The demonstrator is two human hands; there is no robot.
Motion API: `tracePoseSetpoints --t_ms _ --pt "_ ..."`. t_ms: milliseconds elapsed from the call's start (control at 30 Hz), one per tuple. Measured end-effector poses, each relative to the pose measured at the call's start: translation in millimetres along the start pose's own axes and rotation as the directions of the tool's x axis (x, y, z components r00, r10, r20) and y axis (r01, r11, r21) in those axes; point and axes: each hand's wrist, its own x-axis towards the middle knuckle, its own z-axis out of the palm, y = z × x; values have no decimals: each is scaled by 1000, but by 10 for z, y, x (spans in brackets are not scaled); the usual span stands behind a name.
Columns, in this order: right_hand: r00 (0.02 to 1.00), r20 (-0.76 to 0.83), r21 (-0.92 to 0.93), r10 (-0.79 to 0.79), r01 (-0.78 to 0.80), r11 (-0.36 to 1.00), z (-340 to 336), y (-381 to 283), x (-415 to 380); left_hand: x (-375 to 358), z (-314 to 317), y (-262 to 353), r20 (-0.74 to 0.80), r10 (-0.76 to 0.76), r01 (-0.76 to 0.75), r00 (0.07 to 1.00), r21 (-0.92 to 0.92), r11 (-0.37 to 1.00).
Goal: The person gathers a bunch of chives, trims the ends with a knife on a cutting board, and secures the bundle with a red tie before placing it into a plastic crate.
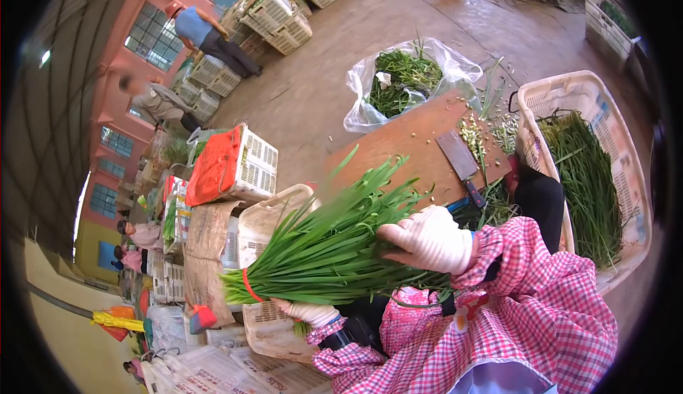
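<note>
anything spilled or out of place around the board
Yes, a little: pale chopped scraps lie past the edge of the board on the floor, and the knife lies with its handle seemingly poking over the edge, which looks careless. The green bundle looks tidy, its red band in place.

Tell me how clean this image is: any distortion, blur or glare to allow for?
All in the head view: strong fisheye bending, with black corners; some upper leaves of the green bundle look smeared; the cleaver reads fairly crisp; a small bright light shows against the dark roof.
</note>
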Motion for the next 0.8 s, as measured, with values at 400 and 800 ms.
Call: tracePoseSetpoints --t_ms 400,800 --pt "990 95 952 -108 -122 -282 -174 179 -435 -11 -123 -118 -13 -39 40 999 2 999" --pt "975 -49 470 218 -170 866 356 437 -103 -65 -37 -168 42 -89 92 995 -63 994"
